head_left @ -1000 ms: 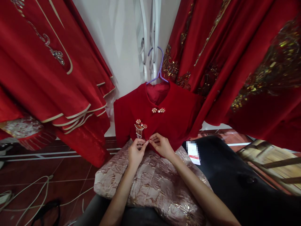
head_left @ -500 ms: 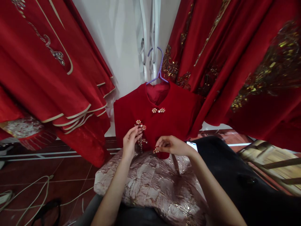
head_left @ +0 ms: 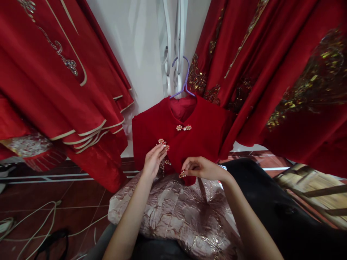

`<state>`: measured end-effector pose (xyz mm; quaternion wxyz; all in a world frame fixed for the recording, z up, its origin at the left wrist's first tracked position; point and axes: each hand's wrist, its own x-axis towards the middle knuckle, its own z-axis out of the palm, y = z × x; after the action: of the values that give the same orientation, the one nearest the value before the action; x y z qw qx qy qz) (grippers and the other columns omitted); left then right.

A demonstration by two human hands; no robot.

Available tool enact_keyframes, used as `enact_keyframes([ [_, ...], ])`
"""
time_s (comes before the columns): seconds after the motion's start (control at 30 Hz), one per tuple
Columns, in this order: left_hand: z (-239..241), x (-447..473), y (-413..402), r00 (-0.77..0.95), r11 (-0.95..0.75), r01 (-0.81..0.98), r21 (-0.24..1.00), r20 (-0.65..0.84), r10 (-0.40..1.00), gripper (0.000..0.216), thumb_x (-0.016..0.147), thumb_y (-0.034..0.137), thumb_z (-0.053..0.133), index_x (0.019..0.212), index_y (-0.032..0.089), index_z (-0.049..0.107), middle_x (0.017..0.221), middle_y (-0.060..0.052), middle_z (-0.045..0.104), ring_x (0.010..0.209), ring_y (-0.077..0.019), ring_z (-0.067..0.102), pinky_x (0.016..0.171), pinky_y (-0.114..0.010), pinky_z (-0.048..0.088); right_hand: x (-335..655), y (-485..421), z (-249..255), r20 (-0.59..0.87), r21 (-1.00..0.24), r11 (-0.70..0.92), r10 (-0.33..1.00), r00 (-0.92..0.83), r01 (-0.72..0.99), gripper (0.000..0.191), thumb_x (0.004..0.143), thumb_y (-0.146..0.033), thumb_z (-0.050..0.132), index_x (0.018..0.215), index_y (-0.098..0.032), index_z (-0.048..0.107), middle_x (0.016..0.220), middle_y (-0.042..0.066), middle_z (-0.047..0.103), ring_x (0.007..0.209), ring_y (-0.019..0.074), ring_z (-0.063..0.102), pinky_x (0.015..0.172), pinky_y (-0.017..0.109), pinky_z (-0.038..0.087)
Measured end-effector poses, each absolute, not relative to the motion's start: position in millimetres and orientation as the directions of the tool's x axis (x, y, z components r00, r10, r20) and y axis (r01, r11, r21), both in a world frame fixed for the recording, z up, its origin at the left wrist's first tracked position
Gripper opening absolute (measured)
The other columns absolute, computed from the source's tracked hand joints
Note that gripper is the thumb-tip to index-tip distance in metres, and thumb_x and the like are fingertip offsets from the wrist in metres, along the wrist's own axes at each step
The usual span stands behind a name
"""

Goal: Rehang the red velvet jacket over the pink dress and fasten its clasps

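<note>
On a velvety red garment (head_left: 151, 126), the right hand (head_left: 199, 168) pinched a beaded clasp (head_left: 182, 174); the left hand (head_left: 152, 160) touched a pearly ornament (head_left: 161, 141), grip unclear.

The red top (head_left: 200, 141) spreads front-out, its round collar at twelve o'clock. Just below the collar sits a clasp (head_left: 187, 128) of two gilt flowers; at nine, a beaded, tasselled ornament (head_left: 161, 141) – partly covered; toward six, a small flower fastener (head_left: 182, 174).
</note>
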<state>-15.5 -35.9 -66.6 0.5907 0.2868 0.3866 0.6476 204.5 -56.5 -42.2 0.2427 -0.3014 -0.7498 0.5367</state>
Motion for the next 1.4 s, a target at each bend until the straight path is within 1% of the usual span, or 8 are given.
enact_keyframes([
  [0.37, -69.0, 1.4, -35.9, -0.403, -0.196, -0.317, 0.928, 0.055, 0.913, 0.032, 0.063, 0.036, 0.077, 0.084, 0.015, 0.065, 0.085, -0.004, 0.067, 0.078, -0.0144, 0.065, 0.074, -0.028, 0.052, 205.1, -55.9, -41.2, 0.007, -0.953, 0.220, 0.703, -0.711, 0.208, 0.017, 0.084, -0.030, 0.065, 0.094, -0.017, 0.062, 0.088, 0.004, 0.069, 0.082, 0.0131, 0.064, 0.078, 0.030, 0.051],
  [0.5, -60.7, 10.3, -36.5, -0.622, -0.307, 0.141, 0.941, 0.325, 0.713, 0.046, 0.068, 0.037, 0.076, 0.106, 0.020, 0.057, 0.106, -0.007, 0.054, 0.072, -0.0106, 0.056, 0.067, -0.027, 0.051, 208.9, -58.7, -35.4, -0.039, -0.946, 0.208, 0.689, -0.723, 0.250, 0.016, 0.083, -0.029, 0.066, 0.093, -0.017, 0.062, 0.087, 0.004, 0.069, 0.081, 0.0129, 0.063, 0.076, 0.029, 0.051],
  [0.63, -29.6, 16.0, -31.8, -0.221, -0.482, 0.639, 0.599, 0.744, 0.631, 0.034, 0.082, 0.034, 0.065, 0.114, 0.024, 0.058, 0.116, -0.009, 0.044, 0.093, -0.0172, 0.052, 0.084, -0.033, 0.048, 220.4, -63.2, -26.3, -0.133, -0.941, 0.163, 0.630, -0.765, 0.298, 0.015, 0.082, -0.026, 0.066, 0.092, -0.016, 0.062, 0.086, 0.004, 0.070, 0.079, 0.0128, 0.064, 0.073, 0.028, 0.050],
  [0.8, 7.9, 15.8, -12.3, 0.240, -0.536, 0.828, 0.164, 0.761, 0.602, 0.025, 0.092, 0.034, 0.050, 0.113, 0.027, 0.064, 0.118, -0.009, 0.048, 0.101, -0.0234, 0.045, 0.089, -0.041, 0.041, 237.3, -65.0, -21.3, -0.130, -0.923, 0.207, 0.622, -0.772, 0.323, 0.009, 0.082, -0.018, 0.060, 0.091, -0.018, 0.058, 0.082, 0.001, 0.067, 0.075, 0.0109, 0.061, 0.069, 0.025, 0.047],
  [0.93, 23.3, 10.7, -1.7, 0.389, -0.601, 0.799, 0.033, 0.734, 0.557, 0.020, 0.091, 0.035, 0.053, 0.101, 0.026, 0.068, 0.112, -0.008, 0.055, 0.102, -0.0244, 0.046, 0.087, -0.042, 0.040, 247.4, -64.3, -16.2, -0.143, -0.911, 0.223, 0.619, -0.772, 0.347, 0.009, 0.082, -0.013, 0.056, 0.090, -0.018, 0.057, 0.079, -0.001, 0.064, 0.071, 0.0097, 0.058, 0.065, 0.023, 0.044],
  [1.2, 36.8, 11.8, 11.5, 0.621, -0.739, 0.648, -0.186, 0.691, 0.370, 0.018, 0.091, 0.024, 0.048, 0.093, 0.023, 0.066, 0.087, 0.000, 0.066, 0.096, -0.0174, 0.056, 0.113, -0.055, 0.020, 250.4, -67.0, -14.2, -0.131, -0.873, 0.265, 0.683, -0.719, 0.410, 0.011, 0.085, -0.016, 0.053, 0.095, -0.017, 0.058, 0.087, 0.003, 0.065, 0.080, 0.0120, 0.061, 0.074, 0.027, 0.048],
  [1.3, 34.4, 8.8, 16.9, 0.634, -0.716, 0.647, -0.264, 0.707, 0.312, 0.023, 0.091, 0.022, 0.045, 0.096, 0.025, 0.067, 0.081, 0.001, 0.067, 0.088, -0.0161, 0.058, 0.115, -0.058, 0.016, 247.9, -68.7, -9.5, -0.130, -0.862, 0.272, 0.699, -0.704, 0.429, 0.011, 0.085, -0.017, 0.054, 0.095, -0.017, 0.059, 0.089, 0.004, 0.067, 0.082, 0.0128, 0.062, 0.076, 0.028, 0.051],
  [1.4, 31.7, 4.7, 15.8, 0.557, -0.670, 0.704, -0.234, 0.768, 0.316, 0.025, 0.090, 0.022, 0.047, 0.105, 0.027, 0.066, 0.077, 0.003, 0.067, 0.079, -0.0155, 0.059, 0.116, -0.058, 0.015, 238.9, -64.3, 3.7, -0.047, -0.889, 0.251, 0.782, -0.621, 0.384, 0.012, 0.086, -0.024, 0.056, 0.096, -0.019, 0.059, 0.090, 0.004, 0.066, 0.082, 0.0139, 0.063, 0.074, 0.030, 0.054],
])
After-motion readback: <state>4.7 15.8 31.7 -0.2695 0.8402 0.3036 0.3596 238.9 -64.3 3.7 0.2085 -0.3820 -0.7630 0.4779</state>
